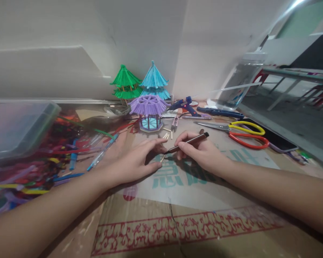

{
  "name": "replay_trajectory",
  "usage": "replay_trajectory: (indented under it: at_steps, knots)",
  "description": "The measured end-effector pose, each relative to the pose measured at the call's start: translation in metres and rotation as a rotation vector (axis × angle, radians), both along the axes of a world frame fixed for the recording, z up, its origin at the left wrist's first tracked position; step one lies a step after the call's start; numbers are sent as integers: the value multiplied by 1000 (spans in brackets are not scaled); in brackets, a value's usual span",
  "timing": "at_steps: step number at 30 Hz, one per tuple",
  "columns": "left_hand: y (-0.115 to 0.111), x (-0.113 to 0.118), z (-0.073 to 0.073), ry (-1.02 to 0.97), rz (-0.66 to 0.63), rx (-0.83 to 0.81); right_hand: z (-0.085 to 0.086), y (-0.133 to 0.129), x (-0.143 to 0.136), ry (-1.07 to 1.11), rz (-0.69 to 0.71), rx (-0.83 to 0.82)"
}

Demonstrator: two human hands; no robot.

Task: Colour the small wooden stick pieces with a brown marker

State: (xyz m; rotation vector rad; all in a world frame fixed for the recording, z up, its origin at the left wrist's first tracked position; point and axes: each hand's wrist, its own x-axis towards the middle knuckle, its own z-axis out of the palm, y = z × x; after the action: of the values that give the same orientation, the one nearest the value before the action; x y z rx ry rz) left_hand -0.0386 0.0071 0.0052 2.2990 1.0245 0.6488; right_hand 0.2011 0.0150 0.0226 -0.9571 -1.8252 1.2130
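Observation:
In the head view my right hand (193,145) grips a brown marker pen (188,142), its cap seated on the back end. The pen's tip touches a short pale wooden stick (163,158), pinched between the thumb and fingers of my left hand (140,157). Just beyond my fingers several similar short sticks (165,136) lie loose. Behind them stands a small purple-roofed pavilion model (148,111) with dark posts and a light blue floor. A green tiered pagoda model (126,82) and a blue one (154,80) stand farther back.
Scissors (234,130) with yellow and red handles lie right, beside a phone (274,138). A blue glue gun (187,105), small snips (174,123) and pliers (220,112) are behind. Colourful pipe cleaners (18,179) and a plastic box (21,125) crowd the left. Printed cardboard (140,211) covers the table.

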Motion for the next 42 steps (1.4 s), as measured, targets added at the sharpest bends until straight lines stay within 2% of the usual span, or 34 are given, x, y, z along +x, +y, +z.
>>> replay_trajectory:
  at_steps: [10,21,31,37,42]
  knots:
    - [-2,5,-5,-77,137,-23,-1,1,1,-12,5,-39]
    - [-12,5,-12,-88,197,-27,-3,2,3,-31,37,-92]
    - [-11,7,-6,-116,145,-44,-2,0,6,10,71,-32]
    - [-9,6,-8,-180,146,-77,0,-5,-1,22,58,18]
    - [-8,5,-10,-144,135,-32,-1,-3,-3,-8,60,25]
